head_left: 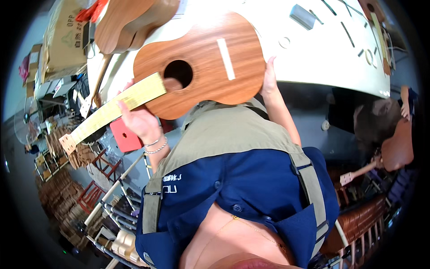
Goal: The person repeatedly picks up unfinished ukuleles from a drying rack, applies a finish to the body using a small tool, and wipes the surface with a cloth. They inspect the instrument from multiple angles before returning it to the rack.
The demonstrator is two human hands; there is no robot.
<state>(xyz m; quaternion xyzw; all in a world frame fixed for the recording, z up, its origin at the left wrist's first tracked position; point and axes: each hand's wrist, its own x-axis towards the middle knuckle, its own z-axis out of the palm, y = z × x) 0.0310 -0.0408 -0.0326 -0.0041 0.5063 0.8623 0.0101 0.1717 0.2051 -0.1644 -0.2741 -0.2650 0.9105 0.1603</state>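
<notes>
A brown wooden ukulele (210, 49) without strings is held in front of me, its top facing up. Its round sound hole is dark, and a pale strip lies across the top near the wide end. Yellowish tape-like covering runs along the neck (103, 110), which points to the lower left. My left hand (141, 123) is closed round the neck near the body, thumb on top and most fingers hidden beneath. At the wide end, my right hand (269, 78) grips the body's edge; its thumb shows and the other fingers are hidden behind the wood.
Stacked ukulele bodies (130, 22) stand on the white table (309, 58) at far left. A grey-blue block (302, 17), tape rings (284, 42) and several dark strips lie on the right. A red object (125, 134) is below my left hand. A co-worker's hand (405, 110) is at far right.
</notes>
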